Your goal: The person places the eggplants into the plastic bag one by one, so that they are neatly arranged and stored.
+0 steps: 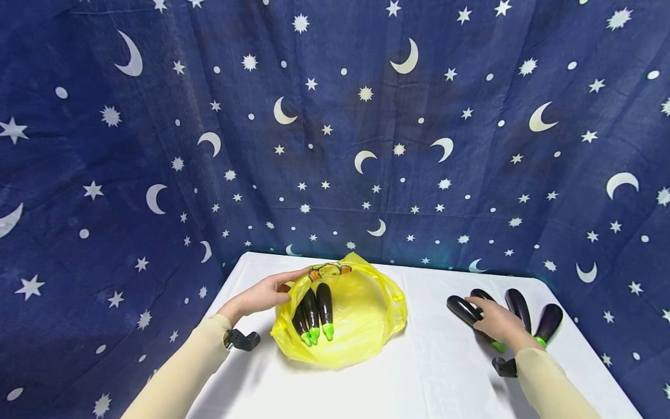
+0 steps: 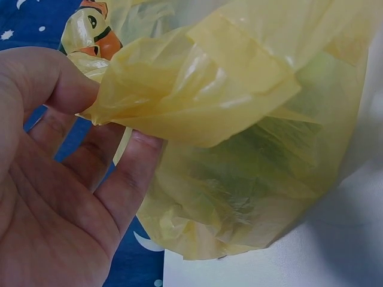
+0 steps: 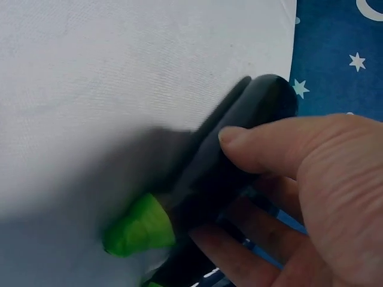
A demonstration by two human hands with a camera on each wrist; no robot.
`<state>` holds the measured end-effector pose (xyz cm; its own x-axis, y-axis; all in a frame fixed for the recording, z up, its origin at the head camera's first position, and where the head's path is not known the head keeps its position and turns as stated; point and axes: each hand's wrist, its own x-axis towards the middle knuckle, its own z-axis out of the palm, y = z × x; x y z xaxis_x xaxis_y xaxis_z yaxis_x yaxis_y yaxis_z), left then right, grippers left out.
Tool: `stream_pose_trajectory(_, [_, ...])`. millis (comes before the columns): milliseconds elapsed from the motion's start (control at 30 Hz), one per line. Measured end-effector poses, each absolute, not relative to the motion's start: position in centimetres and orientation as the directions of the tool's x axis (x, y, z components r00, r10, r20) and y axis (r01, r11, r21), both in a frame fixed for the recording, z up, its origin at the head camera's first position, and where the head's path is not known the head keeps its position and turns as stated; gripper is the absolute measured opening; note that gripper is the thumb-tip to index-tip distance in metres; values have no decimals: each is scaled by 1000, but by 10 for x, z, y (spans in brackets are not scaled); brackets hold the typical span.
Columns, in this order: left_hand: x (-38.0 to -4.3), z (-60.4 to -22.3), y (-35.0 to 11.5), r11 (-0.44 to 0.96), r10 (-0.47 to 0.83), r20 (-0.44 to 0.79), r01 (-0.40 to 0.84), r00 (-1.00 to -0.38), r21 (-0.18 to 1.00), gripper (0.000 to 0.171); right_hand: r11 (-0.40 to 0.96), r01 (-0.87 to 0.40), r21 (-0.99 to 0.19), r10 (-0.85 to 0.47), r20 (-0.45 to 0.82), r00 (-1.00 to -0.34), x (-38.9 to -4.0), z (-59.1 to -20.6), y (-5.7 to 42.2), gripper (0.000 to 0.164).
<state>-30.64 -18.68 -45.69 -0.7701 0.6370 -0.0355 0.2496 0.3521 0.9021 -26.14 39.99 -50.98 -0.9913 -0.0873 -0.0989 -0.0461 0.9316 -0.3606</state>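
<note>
A yellow plastic bag (image 1: 361, 308) lies open on the table, three dark eggplants (image 1: 325, 302) with green stems inside it. At its left rim, my left hand (image 1: 263, 294) pinches the plastic; the left wrist view shows the bag's edge (image 2: 179, 89) between thumb and fingers. Over on the right, my right hand (image 1: 499, 323) grips an eggplant (image 1: 463, 309), thumb on one side and fingers on the other. The held eggplant's green stem end (image 3: 142, 227) shows in the right wrist view. More eggplants (image 1: 517, 305) lie around that hand, partly hidden by it.
A white cloth covers the table (image 1: 377, 390). Dark blue fabric (image 1: 335, 145) with moons and stars hangs behind and at both sides. One eggplant (image 1: 549, 320) lies near the table's right edge. An orange patterned print (image 1: 316, 272) marks the bag's back rim.
</note>
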Motion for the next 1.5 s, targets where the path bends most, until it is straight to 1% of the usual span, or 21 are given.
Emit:
stream_pose_trajectory(167, [-306, -457, -187, 360, 633, -34, 255, -774, 898, 78, 900, -72, -430, -134, -116, -984, -261, -507, 400, 69])
stream_pose_trajectory(300, [-306, -457, -186, 348, 639, -33, 250, -769, 904, 78, 885, -91, -458, -163, -120, -979, -261, -507, 400, 69])
stream_pose_trajectory(500, [-305, -455, -186, 348, 640, -31, 253, -768, 903, 79, 857, -41, -514, -147, -168, -975, -259, -510, 401, 69])
stream_pose_trajectory(733, [-305, -456, -184, 317, 656, -9, 264, -755, 911, 77, 833, -15, -553, -133, -174, -976, -258, -513, 404, 69])
stream_pose_trajectory(1000, [-305, -456, -184, 301, 664, -6, 260, -748, 917, 77, 827, -29, -562, -149, -168, -974, -255, -511, 405, 68])
stream_pose_trajectory(1100, [-305, -456, -184, 307, 662, -5, 265, -749, 914, 76, 811, -24, -584, -149, -168, -974, -254, -510, 404, 68])
stream_pose_trajectory(1333, [-304, -455, -186, 324, 656, -21, 256, -755, 911, 77, 699, 39, -714, -129, -180, -975, -253, -504, 397, 72])
stream_pose_trajectory(1500, [-303, -455, -186, 326, 654, -21, 257, -756, 910, 77, 605, 66, -794, -149, -194, -970, -253, -500, 391, 76])
